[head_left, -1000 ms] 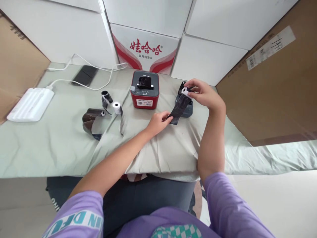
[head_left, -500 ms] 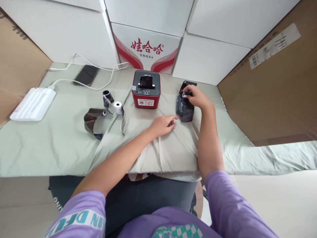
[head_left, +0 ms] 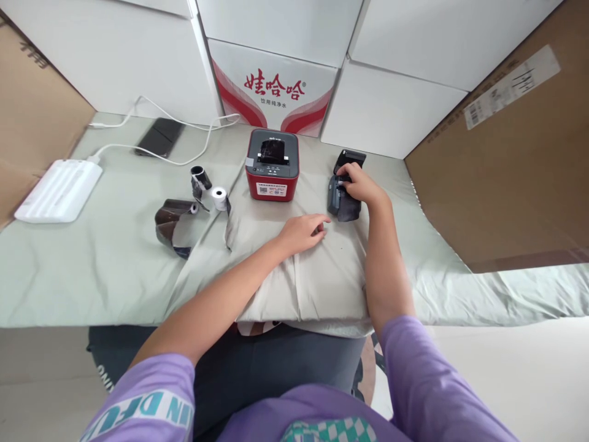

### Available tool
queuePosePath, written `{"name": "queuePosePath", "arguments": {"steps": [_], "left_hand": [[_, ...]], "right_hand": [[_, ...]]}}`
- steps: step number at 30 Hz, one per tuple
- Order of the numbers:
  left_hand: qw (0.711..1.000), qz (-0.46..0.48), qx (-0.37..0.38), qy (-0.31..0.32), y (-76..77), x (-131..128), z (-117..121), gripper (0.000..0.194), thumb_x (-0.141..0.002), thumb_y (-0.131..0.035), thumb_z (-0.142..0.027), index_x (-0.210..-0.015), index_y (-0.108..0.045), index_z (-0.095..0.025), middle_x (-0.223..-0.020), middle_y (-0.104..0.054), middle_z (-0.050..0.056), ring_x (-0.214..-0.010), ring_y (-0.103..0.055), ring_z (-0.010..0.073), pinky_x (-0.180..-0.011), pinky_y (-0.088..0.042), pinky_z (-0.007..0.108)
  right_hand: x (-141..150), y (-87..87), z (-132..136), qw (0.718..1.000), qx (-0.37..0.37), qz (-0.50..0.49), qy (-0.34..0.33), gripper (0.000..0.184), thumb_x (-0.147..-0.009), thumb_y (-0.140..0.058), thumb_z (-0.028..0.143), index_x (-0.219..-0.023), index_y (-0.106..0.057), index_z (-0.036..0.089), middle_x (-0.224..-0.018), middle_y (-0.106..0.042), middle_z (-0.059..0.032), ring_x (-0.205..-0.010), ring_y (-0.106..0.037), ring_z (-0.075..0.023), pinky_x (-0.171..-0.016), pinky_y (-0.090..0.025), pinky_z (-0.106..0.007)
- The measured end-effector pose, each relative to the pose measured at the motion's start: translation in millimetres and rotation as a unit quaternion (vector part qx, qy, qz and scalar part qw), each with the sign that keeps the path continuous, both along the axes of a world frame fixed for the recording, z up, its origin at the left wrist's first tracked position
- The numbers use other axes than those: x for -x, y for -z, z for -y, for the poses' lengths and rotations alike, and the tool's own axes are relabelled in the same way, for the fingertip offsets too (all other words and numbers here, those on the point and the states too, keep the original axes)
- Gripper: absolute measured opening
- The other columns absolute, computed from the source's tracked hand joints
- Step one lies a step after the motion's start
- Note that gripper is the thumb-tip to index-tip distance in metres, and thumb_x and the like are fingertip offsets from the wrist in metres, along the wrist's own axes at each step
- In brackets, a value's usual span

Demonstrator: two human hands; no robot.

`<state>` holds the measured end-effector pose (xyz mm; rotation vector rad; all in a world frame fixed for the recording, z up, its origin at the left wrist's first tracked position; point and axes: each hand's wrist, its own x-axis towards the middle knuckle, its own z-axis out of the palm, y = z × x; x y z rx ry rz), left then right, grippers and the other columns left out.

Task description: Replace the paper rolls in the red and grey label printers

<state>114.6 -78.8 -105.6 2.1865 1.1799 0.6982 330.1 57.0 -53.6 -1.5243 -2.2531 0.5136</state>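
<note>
My right hand (head_left: 361,183) reaches into a small dark portable printer (head_left: 334,195), whose lid (head_left: 350,158) stands up at the back. Its fingers are closed on a small roll of dark-faced paper (head_left: 341,180) in the printer's bay; most of the roll is hidden by the fingers. A dark strip of that paper hangs over the printer's front. My left hand (head_left: 301,234) rests on the cloth, left of and nearer than the printer, with nothing in it and thumb and fingers apart. Between the hands and the loose rolls stands a red and black desktop printer (head_left: 272,166).
On the left lie several partly unrolled paper rolls (head_left: 219,197), a white power bank (head_left: 59,190) with a white cable (head_left: 151,156), and a black phone (head_left: 161,136). White boxes (head_left: 276,86) line the back. Cardboard boxes (head_left: 506,172) flank both sides of the cloth-covered table (head_left: 92,276).
My right hand has moved slightly down and left, bringing the paper roll lower into the printer's bay. The hanging strip's end has drawn up a little. My left hand stays put.
</note>
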Motion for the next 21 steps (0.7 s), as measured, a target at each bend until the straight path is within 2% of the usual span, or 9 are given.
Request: {"name": "queuePosePath", "arguments": {"steps": [3, 6, 10, 12, 14, 16, 21], "left_hand": [[1.0, -0.003, -0.001, -0.002, 0.2, 0.0, 0.1, 0.032, -0.092, -0.057, -0.027, -0.123, -0.066, -0.027, -0.105, -0.076, 0.0, -0.087, -0.07, 0.0162, -0.073, -0.049, 0.028], [1.0, -0.004, 0.001, 0.0, -0.3, 0.2, 0.3, 0.032, -0.092, -0.057, -0.027, -0.123, -0.066, -0.026, -0.105, -0.076, 0.0, -0.087, -0.07, 0.0161, -0.073, -0.05, 0.028], [1.0, 0.002, 0.001, 0.0, -1.0, 0.7, 0.8, 0.03, -0.093, -0.057, -0.027, -0.121, -0.066, -0.026, -0.105, -0.077, -0.001, -0.087, -0.07, 0.0161, -0.072, -0.048, 0.028], [1.0, 0.004, 0.002, 0.001, -1.3, 0.9, 1.0, 0.03, -0.093, -0.057, -0.026, -0.121, -0.066, -0.026, -0.105, -0.077, -0.001, -0.088, -0.07, 0.0162, -0.071, -0.047, 0.028], [1.0, 0.003, 0.002, 0.003, -1.5, 0.9, 1.0, 0.03, -0.093, -0.056, -0.026, -0.122, -0.065, -0.026, -0.106, -0.077, -0.001, -0.088, -0.07, 0.0161, -0.071, -0.047, 0.029], [1.0, 0.0, 0.003, 0.003, -1.6, 1.0, 0.9, 0.03, -0.093, -0.056, -0.027, -0.122, -0.065, -0.026, -0.106, -0.077, -0.001, -0.089, -0.071, 0.0163, -0.072, -0.048, 0.029], [1.0, 0.001, 0.004, 0.006, -1.1, 1.6, 0.6, 0.031, -0.093, -0.056, -0.028, -0.123, -0.065, -0.025, -0.107, -0.076, 0.001, -0.09, -0.071, 0.0175, -0.073, -0.05, 0.03]], "right_hand": [[2.6, -1.0, 0.0, 1.0, 0.012, 0.022, 0.008, 0.031, -0.07, -0.056, 0.011, -0.098, -0.058, 0.024, -0.118, -0.057, -0.0101, -0.105, -0.056, -0.0264, -0.101, -0.049, -0.046], [5.3, -7.4, 1.4, 0.999, -0.026, 0.009, 0.023, 0.022, -0.075, -0.055, 0.015, -0.094, -0.06, 0.024, -0.113, -0.058, -0.0117, -0.105, -0.055, -0.0285, -0.104, -0.047, -0.05], [4.8, -15.9, 4.9, 0.984, -0.14, -0.026, 0.102, 0.035, -0.083, -0.052, 0.022, -0.117, -0.061, 0.024, -0.131, -0.056, -0.0146, -0.128, -0.045, -0.0352, -0.113, -0.036, -0.061], [2.9, -16.5, 6.3, 0.982, -0.146, -0.021, 0.116, 0.044, -0.086, -0.052, 0.026, -0.13, -0.056, 0.026, -0.142, -0.052, -0.0146, -0.135, -0.039, -0.0385, -0.113, -0.032, -0.066], [0.7, -15.9, 6.8, 0.985, -0.131, -0.014, 0.113, 0.048, -0.087, -0.053, 0.03, -0.135, -0.053, 0.028, -0.144, -0.051, -0.0148, -0.136, -0.038, -0.0403, -0.111, -0.031, -0.07], [-1.0, -16.5, 6.8, 0.986, -0.128, -0.014, 0.11, 0.043, -0.088, -0.054, 0.032, -0.132, -0.056, 0.028, -0.14, -0.054, -0.0153, -0.134, -0.041, -0.0407, -0.109, -0.033, -0.07], [-3.4, -27.4, 9.1, 0.99, -0.109, 0.002, 0.089, 0.021, -0.084, -0.06, 0.028, -0.103, -0.067, 0.025, -0.116, -0.063, -0.0131, -0.117, -0.054, -0.0368, -0.105, -0.042, -0.062]]}}
